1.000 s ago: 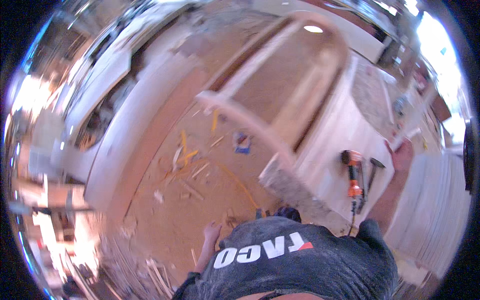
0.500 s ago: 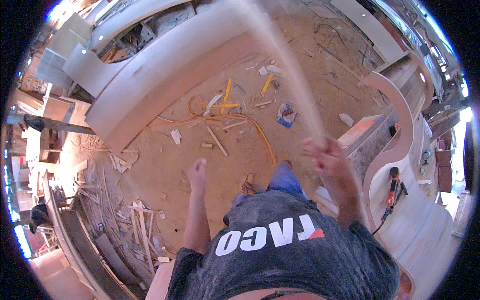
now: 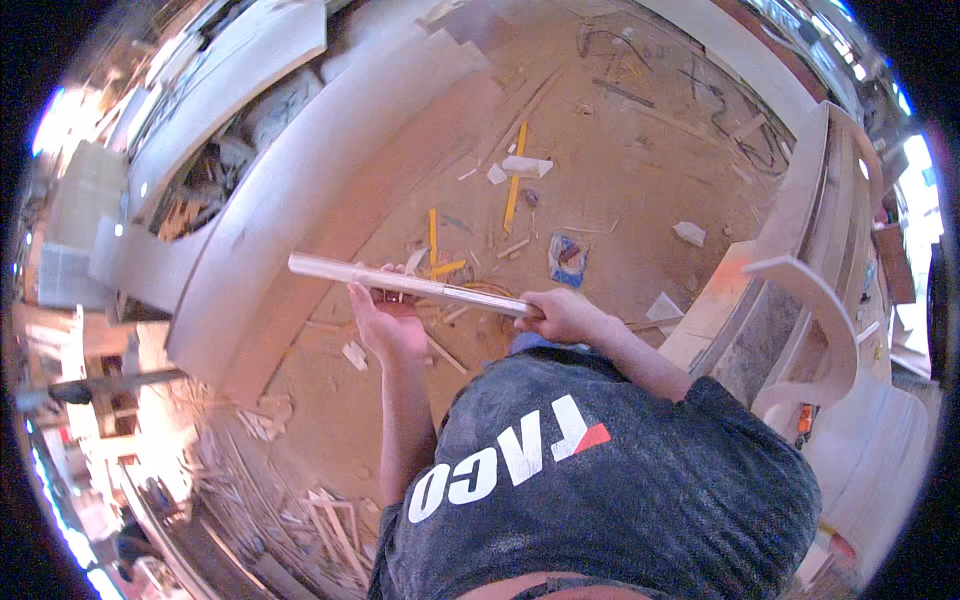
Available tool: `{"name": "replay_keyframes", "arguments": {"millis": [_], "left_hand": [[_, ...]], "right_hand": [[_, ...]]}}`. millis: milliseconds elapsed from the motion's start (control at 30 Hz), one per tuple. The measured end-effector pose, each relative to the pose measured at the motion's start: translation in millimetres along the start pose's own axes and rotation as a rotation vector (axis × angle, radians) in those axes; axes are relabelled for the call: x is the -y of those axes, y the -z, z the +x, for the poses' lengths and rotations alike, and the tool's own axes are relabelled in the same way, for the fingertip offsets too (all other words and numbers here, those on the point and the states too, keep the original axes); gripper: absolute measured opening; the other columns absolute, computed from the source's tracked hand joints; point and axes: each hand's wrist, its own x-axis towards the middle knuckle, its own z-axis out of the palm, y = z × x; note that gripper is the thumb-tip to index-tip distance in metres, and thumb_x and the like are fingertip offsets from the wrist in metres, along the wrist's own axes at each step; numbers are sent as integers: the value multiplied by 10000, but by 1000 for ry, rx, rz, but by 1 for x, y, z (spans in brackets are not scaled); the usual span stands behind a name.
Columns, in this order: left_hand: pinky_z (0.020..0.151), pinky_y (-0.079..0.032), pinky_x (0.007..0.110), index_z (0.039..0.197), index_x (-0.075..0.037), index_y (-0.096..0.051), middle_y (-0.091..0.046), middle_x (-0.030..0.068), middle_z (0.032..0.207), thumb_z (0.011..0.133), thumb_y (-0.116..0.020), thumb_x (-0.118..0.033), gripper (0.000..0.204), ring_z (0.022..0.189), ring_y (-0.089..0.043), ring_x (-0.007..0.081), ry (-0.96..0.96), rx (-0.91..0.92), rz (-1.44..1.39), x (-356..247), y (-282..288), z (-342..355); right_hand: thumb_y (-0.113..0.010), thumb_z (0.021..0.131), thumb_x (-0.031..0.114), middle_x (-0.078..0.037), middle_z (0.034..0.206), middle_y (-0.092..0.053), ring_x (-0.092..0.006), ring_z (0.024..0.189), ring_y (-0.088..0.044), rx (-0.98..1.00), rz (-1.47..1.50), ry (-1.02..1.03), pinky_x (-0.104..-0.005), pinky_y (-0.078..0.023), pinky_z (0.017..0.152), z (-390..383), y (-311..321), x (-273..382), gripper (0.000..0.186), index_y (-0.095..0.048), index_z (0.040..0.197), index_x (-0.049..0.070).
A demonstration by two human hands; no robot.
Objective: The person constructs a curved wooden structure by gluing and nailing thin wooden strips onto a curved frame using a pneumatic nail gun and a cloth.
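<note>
A long, narrow wooden strip (image 3: pixel 430 288) lies across in front of me, its far end out to the left. My right hand (image 3: pixel 568 316) is closed round its right end. Further along, my left hand (image 3: pixel 392 325) holds it from below, palm turned up, with the thumb on the near side and fingertips showing beyond the wood. Past the left hand, the strip's free end is over a large curved wooden panel (image 3: pixel 300 200), as I see it from above.
Wood scraps, yellow strips (image 3: pixel 515 180) and a blue-and-white packet (image 3: pixel 567 260) litter the dusty floor. Curved wooden pieces (image 3: pixel 815 300) stand at right, near an orange power tool (image 3: pixel 805 425). Piled offcuts (image 3: pixel 270 480) lie at lower left.
The blurred, raised strip has swung down to lie crosswise. My left hand, apart from it before, now holds it too. My right hand has moved inward, and the view has turned.
</note>
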Motion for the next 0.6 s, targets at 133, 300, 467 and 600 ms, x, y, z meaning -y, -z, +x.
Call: {"name": "replay_keyframes", "arguments": {"millis": [133,300,467,600], "left_hand": [[902,-548,469,1388,-116,-493,-642,121,1073,1068,-520,-434,452,973,-641,274,-106,121,25,15,-58,92],[766,-568,407,1396,-31,-467,-640,137,1022,1010,-576,-375,529,911,-636,260,-538,136,136,-23,-127,223],[771,-552,383,1333,-6,-476,-630,162,1022,1039,-538,-352,458,894,-630,252,-793,204,375,-49,-153,387],[762,-546,373,1228,18,-466,-634,152,988,1079,-510,-279,335,860,-631,232,-751,250,667,-8,-239,470]], "right_hand": [[-736,872,405,-196,922,-720,-415,927,-704,-336,-83,194,-524,-547,793,80,81,-30,372,-677,1088,108],[-840,787,292,-167,855,-696,-376,837,-692,-851,5,298,-458,-549,766,152,224,-49,381,-672,1017,39],[-809,791,237,-163,789,-661,-363,783,-673,-854,20,-238,-438,-521,699,196,266,-151,244,-667,756,41],[-774,803,285,-167,766,-671,-369,755,-673,-769,19,-534,-459,-517,668,201,231,-237,245,-688,757,60]]}}
